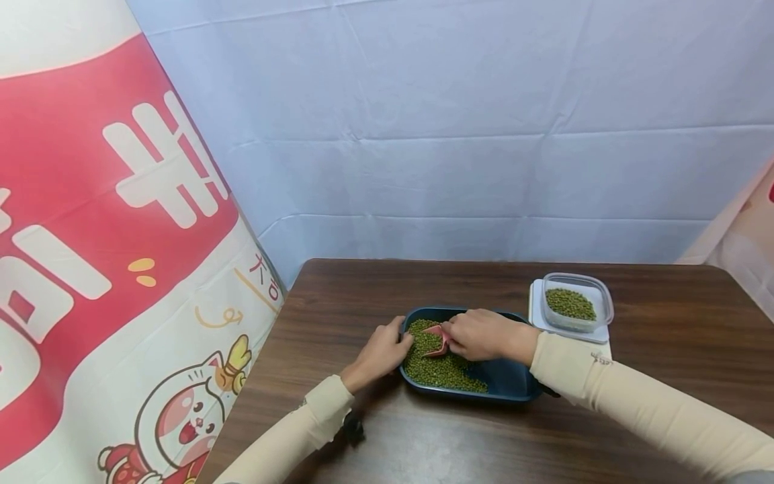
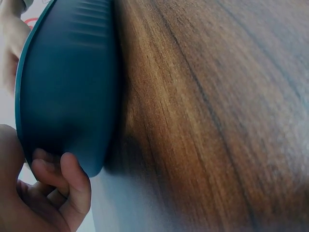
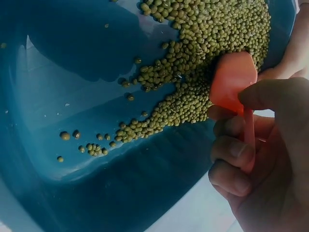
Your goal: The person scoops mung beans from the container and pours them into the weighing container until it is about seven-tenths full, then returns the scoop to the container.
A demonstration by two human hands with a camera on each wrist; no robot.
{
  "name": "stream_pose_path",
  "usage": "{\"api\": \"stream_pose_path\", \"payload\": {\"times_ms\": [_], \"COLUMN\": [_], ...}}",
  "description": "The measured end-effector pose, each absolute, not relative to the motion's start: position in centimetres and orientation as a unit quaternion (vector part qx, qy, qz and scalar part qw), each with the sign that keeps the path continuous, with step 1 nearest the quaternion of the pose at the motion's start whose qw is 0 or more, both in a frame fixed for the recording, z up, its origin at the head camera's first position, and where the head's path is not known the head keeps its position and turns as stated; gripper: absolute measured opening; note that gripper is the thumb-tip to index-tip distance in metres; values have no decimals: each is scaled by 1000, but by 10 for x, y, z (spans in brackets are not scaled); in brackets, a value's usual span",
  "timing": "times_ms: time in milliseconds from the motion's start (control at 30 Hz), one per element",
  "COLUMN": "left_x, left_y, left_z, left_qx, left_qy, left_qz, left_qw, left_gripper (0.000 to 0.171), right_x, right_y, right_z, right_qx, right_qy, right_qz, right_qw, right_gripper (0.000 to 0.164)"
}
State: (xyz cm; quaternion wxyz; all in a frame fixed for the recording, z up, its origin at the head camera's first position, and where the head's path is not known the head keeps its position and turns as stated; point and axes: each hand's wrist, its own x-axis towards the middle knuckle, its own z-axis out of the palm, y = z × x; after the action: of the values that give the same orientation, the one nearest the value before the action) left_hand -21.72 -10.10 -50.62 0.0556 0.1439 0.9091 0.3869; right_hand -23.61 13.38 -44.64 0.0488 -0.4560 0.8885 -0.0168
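A dark blue tray [image 1: 508, 382] stands on the table, with green mung beans [image 1: 444, 376] heaped toward its left end. At that end my left hand [image 1: 379, 351] grips the rim; in the left wrist view its fingers [image 2: 75, 179] curl against the tray's outer wall. My right hand [image 1: 480, 334] reaches over the tray and holds a pink scoop [image 1: 437, 341] by its handle. The scoop's bowl [image 3: 234, 79] is down among the beans, and the head view shows beans in it. In the right wrist view the thumb presses at the base of the handle.
Right of the tray, a clear plastic container [image 1: 607, 306] with some mung beans sits on a white scale [image 1: 537, 306]. A small dark object [image 1: 353, 429] shows beside my left sleeve. Behind the wooden table [image 1: 363, 282] hangs a pale cloth [image 1: 423, 175].
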Motion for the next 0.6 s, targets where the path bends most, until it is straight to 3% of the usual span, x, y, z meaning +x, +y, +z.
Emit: {"api": "stream_pose_path", "payload": {"times_ms": [600], "left_x": [-216], "left_y": [-102], "left_z": [-505], "left_qx": [134], "left_qy": [907], "left_qz": [395], "left_qw": [59], "left_gripper": [46], "right_x": [-238], "right_y": [139], "right_z": [-451], "right_qx": [-472], "right_qy": [880], "right_qz": [-44], "right_qw": [40], "right_gripper": [10]}}
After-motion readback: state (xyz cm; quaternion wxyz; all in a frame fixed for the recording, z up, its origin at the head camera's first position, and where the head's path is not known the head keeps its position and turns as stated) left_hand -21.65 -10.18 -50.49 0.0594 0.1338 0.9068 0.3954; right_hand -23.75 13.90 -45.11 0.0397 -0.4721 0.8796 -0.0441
